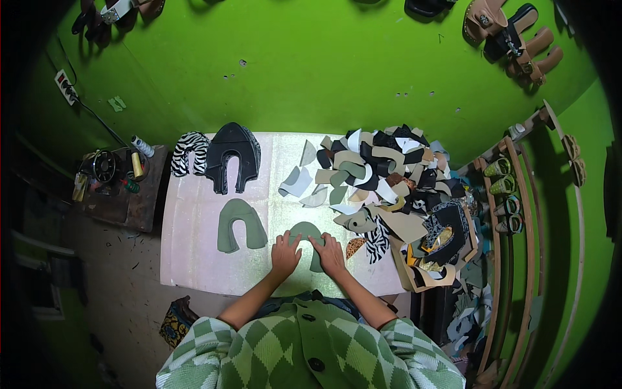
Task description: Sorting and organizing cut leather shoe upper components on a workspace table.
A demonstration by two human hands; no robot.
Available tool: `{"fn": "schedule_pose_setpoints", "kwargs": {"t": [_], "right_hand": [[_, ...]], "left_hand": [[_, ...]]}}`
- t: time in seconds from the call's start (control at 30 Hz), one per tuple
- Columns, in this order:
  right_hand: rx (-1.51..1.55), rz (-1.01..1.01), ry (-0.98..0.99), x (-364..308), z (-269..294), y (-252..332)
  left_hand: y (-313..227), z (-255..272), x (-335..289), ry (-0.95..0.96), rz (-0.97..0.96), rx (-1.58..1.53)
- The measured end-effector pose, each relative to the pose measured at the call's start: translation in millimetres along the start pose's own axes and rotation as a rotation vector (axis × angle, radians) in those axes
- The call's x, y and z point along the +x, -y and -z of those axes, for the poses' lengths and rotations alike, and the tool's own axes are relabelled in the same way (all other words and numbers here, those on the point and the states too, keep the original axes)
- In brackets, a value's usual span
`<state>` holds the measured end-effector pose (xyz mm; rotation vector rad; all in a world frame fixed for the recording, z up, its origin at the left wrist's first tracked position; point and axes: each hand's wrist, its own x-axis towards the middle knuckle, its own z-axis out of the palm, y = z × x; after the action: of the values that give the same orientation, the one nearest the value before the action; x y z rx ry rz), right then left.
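Note:
A green U-shaped shoe upper piece (305, 229) lies on the white table (194, 272) near its front edge, curved end away from me. My left hand (286, 253) grips its left side, fingers along the edge and thumb on top. On its right side, my right hand (331, 254) holds it the same way, thumb toward the middle. The fingers partly cover the piece. To the left rests a stack of matching green uppers (241, 225). Behind that stand a pile of black uppers (234, 155) and zebra-print uppers (190, 154).
Mixed scraps (389, 162) heap over the table's right side, with zebra-print scraps (377, 241) close to my right hand. An open cardboard box (414, 275) sits at the right front. Left of the table is a small stand (120, 207) with thread spools. A wooden rack (512, 259) holds sandals.

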<state>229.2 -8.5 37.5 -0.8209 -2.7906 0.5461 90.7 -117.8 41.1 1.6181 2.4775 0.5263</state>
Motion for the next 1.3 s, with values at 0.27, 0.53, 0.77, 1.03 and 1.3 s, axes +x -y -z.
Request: {"fn": "schedule_pose_setpoints", "kwargs": {"t": [0.27, 0.53, 0.77, 1.03, 1.3], "right_hand": [[-0.056, -0.048, -0.065, -7, -2, -10], [-0.03, -0.073, -0.115, -13, 2, -16], [-0.076, -0.119, -0.115, -7, -2, -14], [0.078, 0.001, -0.123, 2, 1, 8], [-0.017, 0.097, -0.089, -4, -14, 1]], "left_hand": [[5, -3, -4, -0.039, 0.009, -0.012], [18, -3, -13, -0.083, 0.013, -0.029], [13, -2, -11, -0.045, 0.025, -0.018], [4, -4, -6, -0.059, 0.007, -0.078], [5, -16, -14, -0.042, -0.061, -0.086]]}}
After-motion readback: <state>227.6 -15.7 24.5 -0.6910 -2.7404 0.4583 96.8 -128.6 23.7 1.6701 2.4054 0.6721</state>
